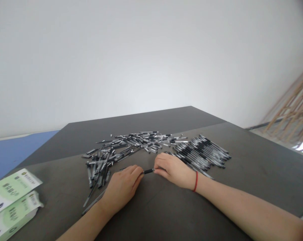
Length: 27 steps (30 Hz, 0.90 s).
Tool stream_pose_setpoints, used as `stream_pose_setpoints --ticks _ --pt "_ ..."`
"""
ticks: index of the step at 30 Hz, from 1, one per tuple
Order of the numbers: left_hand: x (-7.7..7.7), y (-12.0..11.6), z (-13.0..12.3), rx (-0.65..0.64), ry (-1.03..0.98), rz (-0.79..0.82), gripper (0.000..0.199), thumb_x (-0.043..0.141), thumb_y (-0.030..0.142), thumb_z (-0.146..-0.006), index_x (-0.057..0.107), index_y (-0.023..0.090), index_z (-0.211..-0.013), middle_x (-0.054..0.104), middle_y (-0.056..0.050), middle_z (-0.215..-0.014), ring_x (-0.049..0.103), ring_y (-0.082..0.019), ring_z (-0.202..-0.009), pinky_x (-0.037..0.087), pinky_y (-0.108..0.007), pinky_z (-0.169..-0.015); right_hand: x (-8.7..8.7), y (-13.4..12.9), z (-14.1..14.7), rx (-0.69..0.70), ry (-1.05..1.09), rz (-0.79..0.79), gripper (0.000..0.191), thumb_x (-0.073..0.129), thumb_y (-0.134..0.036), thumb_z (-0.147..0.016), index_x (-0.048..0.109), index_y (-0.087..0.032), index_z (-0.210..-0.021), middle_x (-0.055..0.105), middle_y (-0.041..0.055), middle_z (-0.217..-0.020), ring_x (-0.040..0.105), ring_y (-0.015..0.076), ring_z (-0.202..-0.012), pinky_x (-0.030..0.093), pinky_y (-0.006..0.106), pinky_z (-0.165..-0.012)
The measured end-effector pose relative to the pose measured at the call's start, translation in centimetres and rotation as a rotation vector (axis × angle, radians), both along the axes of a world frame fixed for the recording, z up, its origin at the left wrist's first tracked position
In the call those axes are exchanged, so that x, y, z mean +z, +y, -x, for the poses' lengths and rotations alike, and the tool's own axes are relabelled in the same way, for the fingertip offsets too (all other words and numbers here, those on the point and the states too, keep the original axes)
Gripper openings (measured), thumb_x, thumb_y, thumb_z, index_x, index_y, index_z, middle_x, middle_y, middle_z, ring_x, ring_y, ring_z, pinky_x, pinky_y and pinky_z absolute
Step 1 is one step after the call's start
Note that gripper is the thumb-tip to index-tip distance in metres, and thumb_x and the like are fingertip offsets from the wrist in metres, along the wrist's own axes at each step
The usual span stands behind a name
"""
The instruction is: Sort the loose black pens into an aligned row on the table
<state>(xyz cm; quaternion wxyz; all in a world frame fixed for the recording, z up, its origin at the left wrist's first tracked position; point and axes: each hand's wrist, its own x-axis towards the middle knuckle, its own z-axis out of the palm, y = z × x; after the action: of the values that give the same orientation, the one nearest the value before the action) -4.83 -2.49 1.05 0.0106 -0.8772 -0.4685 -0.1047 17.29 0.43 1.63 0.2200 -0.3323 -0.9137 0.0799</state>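
Observation:
Between my two hands a pen point(148, 171) with a black grip lies level, just above or on the dark table. My left hand point(125, 184) pinches its left end, and my right hand point(175, 169), with a red string at the wrist, pinches the right end. Behind and left of my hands spreads a loose pile of pen parts point(141, 140), clear tubes and black pieces mixed. More parts point(101, 165) lie beside my left hand. Past my right hand, pens point(204, 150) lie side by side in slanting rows.
Two green and white boxes point(15, 190) sit at the table's left front corner. The dark table point(166, 214) reaches back toward a white wall. A blue surface point(20, 147) shows at the left, and wooden slats point(297, 107) stand at the right beyond the table.

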Motion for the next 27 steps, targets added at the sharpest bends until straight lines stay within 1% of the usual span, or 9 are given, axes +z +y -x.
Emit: stream_pose_setpoints --ticks 7,10,13,15,18,27 --pt "-0.01 0.07 0.00 -0.015 0.029 -0.020 0.022 0.034 0.028 -0.095 0.055 0.022 -0.096 0.062 -0.002 -0.091 0.059 -0.018 -0.085 0.042 -0.027 -0.071 -0.26 0.23 -0.05 0.063 -0.019 0.038 0.027 0.041 -0.029 -0.095 0.061 -0.015 -0.083 0.060 0.0054 -0.081 0.053 0.0162 -0.082 0.040 0.028 -0.077" --pt "-0.09 0.10 0.01 -0.011 0.018 -0.010 0.022 0.033 0.028 -0.095 0.055 0.022 -0.097 0.062 -0.002 -0.091 0.059 -0.018 -0.086 0.043 -0.028 -0.072 0.02 0.08 -0.18 0.039 0.005 0.035 0.017 0.053 -0.032 -0.089 0.059 -0.016 -0.087 0.060 0.0048 -0.086 0.052 0.0169 -0.085 0.040 0.028 -0.077" --pt "-0.10 0.10 0.01 -0.004 0.004 -0.004 0.022 0.033 0.029 -0.095 0.054 0.022 -0.096 0.062 -0.002 -0.090 0.059 -0.017 -0.085 0.043 -0.027 -0.071 0.25 -0.12 -0.20 -0.015 0.030 0.031 0.013 0.061 -0.028 -0.083 0.057 -0.017 -0.087 0.059 0.0040 -0.089 0.051 0.0170 -0.085 0.039 0.028 -0.076" --pt "-0.06 0.08 -0.01 -0.004 -0.001 -0.005 0.022 0.033 0.029 -0.095 0.054 0.023 -0.096 0.062 -0.002 -0.090 0.059 -0.017 -0.085 0.042 -0.026 -0.071 0.25 -0.15 -0.16 -0.023 0.023 0.030 0.010 0.058 -0.026 -0.085 0.056 -0.017 -0.083 0.058 0.0037 -0.086 0.051 0.0166 -0.084 0.039 0.028 -0.075" --pt "-0.01 0.04 -0.03 -0.001 -0.001 -0.010 0.022 0.033 0.029 -0.095 0.054 0.023 -0.096 0.062 -0.002 -0.090 0.059 -0.016 -0.084 0.042 -0.026 -0.070 0.11 -0.04 -0.12 -0.002 0.006 0.025 0.015 0.053 -0.029 -0.089 0.056 -0.017 -0.080 0.057 0.0037 -0.084 0.050 0.0164 -0.083 0.039 0.028 -0.076" --pt "-0.09 0.03 0.01 -0.005 0.017 -0.016 0.022 0.033 0.029 -0.095 0.055 0.023 -0.097 0.063 -0.002 -0.090 0.059 -0.017 -0.085 0.042 -0.026 -0.070 -0.12 0.15 -0.05 0.042 -0.007 0.036 0.023 0.046 -0.030 -0.093 0.061 -0.016 -0.081 0.059 0.0047 -0.084 0.051 0.0161 -0.084 0.039 0.028 -0.079"
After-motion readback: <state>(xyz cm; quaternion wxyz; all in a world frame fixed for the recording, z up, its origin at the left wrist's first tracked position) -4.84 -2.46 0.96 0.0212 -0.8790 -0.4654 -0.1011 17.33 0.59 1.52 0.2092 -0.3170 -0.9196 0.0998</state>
